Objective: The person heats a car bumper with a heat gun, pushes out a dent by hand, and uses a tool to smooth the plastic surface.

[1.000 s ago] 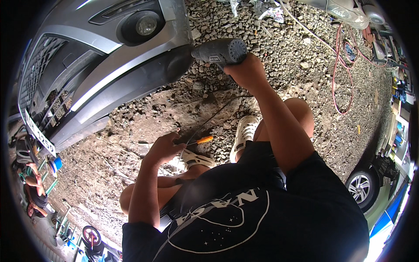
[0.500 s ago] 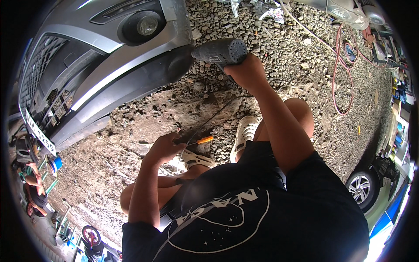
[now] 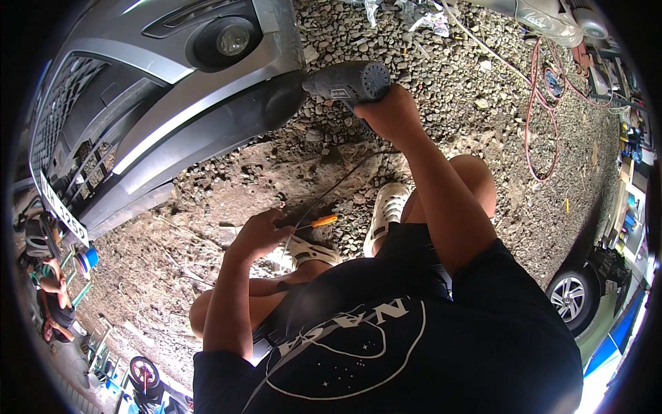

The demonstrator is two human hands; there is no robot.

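By the bumper's (image 3: 255, 74) lower corner, heat gun (image 3: 348, 81) is aimed at the dark trim (image 3: 262, 107); touching or just short, can't tell. R hand (image 3: 389, 114) is wrapped round its handle. L hand (image 3: 261, 231) hangs half-curled, grip partly hidden; can't tell if it holds anything.

Main risk, prob.: if the gun's hot & R hand dwells on one spot, dark trim could scorch or warp. Cord (image 3: 338, 181), prob. the gun's, runs past L shoe (image 3: 314, 253); a foot shift could snag it & tug the aim off.

Screwdriver (image 3: 324, 221), orange handle, is nr L hand, poss. underfoot trouble. Bumper blocks the view behind it; fog lamp (image 3: 232, 40) sits above. Farther out: gravel (image 3: 441, 62), red hose (image 3: 529, 138) to R, co-worker (image 3: 58, 303) far L.
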